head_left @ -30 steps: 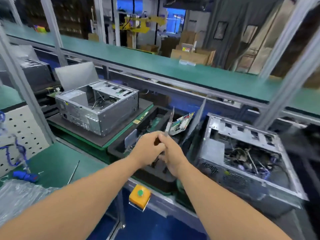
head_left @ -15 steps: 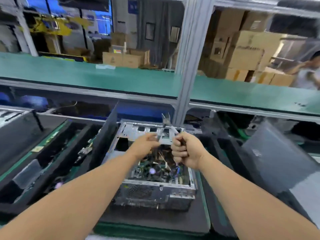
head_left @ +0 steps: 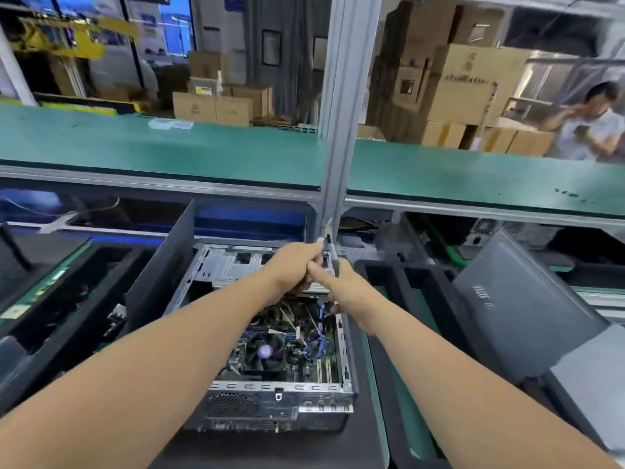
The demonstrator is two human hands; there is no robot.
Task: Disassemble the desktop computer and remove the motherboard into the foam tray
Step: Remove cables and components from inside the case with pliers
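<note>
We are curling our left hand (head_left: pixel 293 265) and right hand (head_left: pixel 341 288) around pliers (head_left: pixel 330 252) above the open computer case (head_left: pixel 270 397), its motherboard (head_left: pixel 291 353) lying exposed inside.

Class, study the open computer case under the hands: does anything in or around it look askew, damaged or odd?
Nothing looks damaged. The computer case lies open with its fan and loose cables exposed, as disassembly would leave it. A grey panel leans tilted at the right. Both hands, left hand and right hand, hold a small tool above the case.
</note>
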